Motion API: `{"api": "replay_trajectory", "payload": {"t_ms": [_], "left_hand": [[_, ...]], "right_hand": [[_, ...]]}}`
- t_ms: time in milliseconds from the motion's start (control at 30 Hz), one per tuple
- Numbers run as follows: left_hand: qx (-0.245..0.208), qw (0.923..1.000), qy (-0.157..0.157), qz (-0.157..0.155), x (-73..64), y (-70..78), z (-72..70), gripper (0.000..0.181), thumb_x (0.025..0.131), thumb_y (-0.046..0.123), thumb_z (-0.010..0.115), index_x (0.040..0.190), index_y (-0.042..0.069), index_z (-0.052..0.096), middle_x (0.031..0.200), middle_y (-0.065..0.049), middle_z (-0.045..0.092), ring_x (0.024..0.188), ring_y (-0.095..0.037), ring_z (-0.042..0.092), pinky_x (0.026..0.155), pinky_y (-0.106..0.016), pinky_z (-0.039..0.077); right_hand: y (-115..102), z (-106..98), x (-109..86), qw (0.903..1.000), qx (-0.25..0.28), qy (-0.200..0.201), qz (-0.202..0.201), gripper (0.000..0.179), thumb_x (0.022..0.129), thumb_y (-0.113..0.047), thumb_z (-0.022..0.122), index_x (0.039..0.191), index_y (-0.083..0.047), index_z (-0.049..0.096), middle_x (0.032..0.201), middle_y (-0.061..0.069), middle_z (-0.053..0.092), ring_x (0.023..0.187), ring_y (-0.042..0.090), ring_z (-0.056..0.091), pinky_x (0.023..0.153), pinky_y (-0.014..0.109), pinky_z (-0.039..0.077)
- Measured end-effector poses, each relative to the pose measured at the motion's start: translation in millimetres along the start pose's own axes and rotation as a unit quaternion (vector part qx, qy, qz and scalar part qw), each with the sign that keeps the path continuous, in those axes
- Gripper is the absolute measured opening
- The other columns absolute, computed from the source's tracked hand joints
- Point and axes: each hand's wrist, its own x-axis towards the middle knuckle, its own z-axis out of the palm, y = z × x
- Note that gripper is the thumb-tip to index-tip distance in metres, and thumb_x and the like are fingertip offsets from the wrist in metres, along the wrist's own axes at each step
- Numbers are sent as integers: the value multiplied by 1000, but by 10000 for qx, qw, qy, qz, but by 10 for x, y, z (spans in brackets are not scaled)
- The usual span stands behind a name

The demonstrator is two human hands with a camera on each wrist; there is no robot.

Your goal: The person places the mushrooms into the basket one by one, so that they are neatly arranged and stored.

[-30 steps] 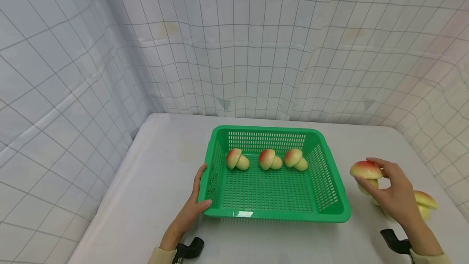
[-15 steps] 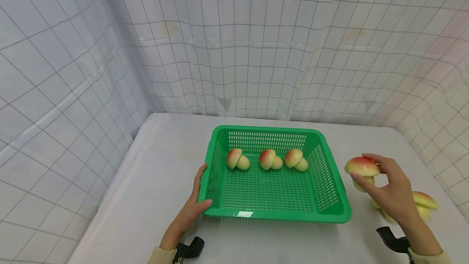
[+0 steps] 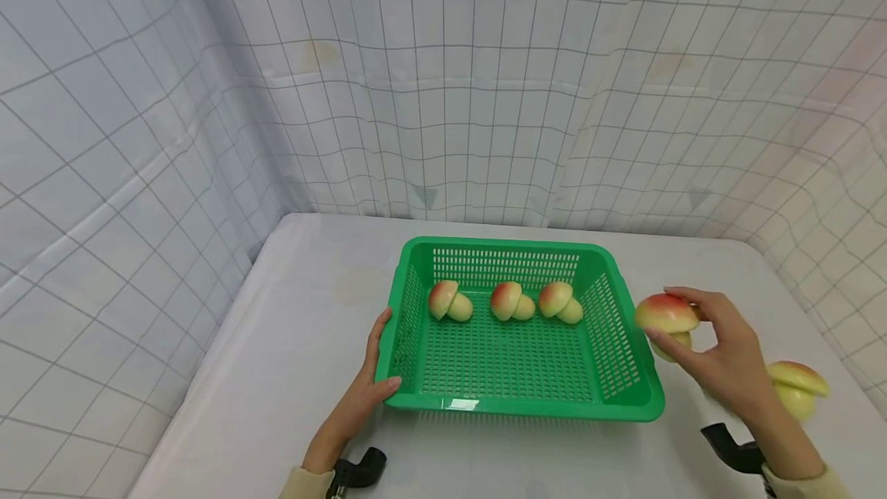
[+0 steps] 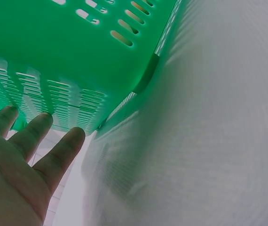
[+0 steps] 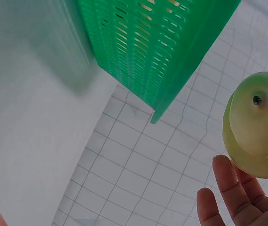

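My right hand [image 3: 731, 360] pinches a toy mushroom [image 3: 667, 313] by its red-and-yellow cap, holding it beside the right rim of a green plastic basket [image 3: 520, 409]. In the right wrist view the pale stem end of this mushroom [image 5: 258, 117] faces the camera, above my fingertips. At the basket's left side rests my left hand [image 3: 356, 399], thumb near the front corner. Its fingers [image 4: 61, 153] look straight in the left wrist view, against the slotted outer wall. Inside, three similar mushrooms lie in a row towards the back, the middle one [image 3: 507, 301] among them.
Behind my right wrist another mushroom [image 3: 797, 390] stands on the white-covered table [image 3: 291, 329]; my arm may hide more there. Checked white curtains [image 3: 443, 98] enclose the back and sides. A black wrist mount [image 3: 734, 449] sits on each forearm.
My right hand has carried its mushroom left, from above the others on the right to beside the basket's rim. The left hand and the basket have stayed in place.
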Motion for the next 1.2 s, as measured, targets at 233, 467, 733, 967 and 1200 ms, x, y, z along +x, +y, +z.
{"api": "replay_trajectory", "payload": {"t_ms": [233, 467, 733, 967, 1200], "left_hand": [[15, 10000, -15, 5, 1, 3, 0, 82, 89, 18, 48, 153, 31, -2, 156, -6, -9, 137, -32, -1, 97, -65, 8], [5, 10000, -33, 59, 0, 4, -1, 82, 89, 18, 48, 153, 31, -3, 156, -5, -10, 138, -31, -4, 98, -65, 5], [-35, 10000, -9, 7, -3, 14, 1, 83, 89, 18, 48, 153, 31, -2, 156, -6, -10, 138, -31, -3, 98, -65, 5], [40, 10000, -34, 20, -4, -2, 3, 82, 89, 20, 49, 153, 31, -2, 156, -6, -10, 138, -32, -5, 97, -66, 5], [80, 10000, -17, 54, -6, -3, 3, 83, 89, 21, 49, 153, 31, -2, 156, -6, -10, 138, -33, -4, 97, -67, 6]], "right_hand": [[-68, 52, 65, 9989, 61, -378, -275, 67, 66, -1, 84, 127, -12, 58, 112, 0, 56, 91, 7, 46, 78, 17, 32], [-144, 119, 145, 9954, 148, -723, -617, 68, 64, -1, 85, 126, -10, 58, 109, -2, 56, 92, 7, 47, 78, 17, 34], [-229, 243, 214, 9892, 202, -1106, -937, 67, 63, -8, 87, 123, -14, 57, 113, -6, 56, 95, 6, 49, 77, 16, 38], [-326, 325, 274, 9856, 15, -1400, -949, 56, 69, -24, 86, 117, -23, 59, 112, -12, 56, 99, 6, 50, 80, 25, 39], [-388, 285, 350, 9813, -200, -1512, -1173, 53, 68, -27, 86, 114, -22, 60, 109, -13, 58, 97, 7, 52, 78, 33, 40]]}}
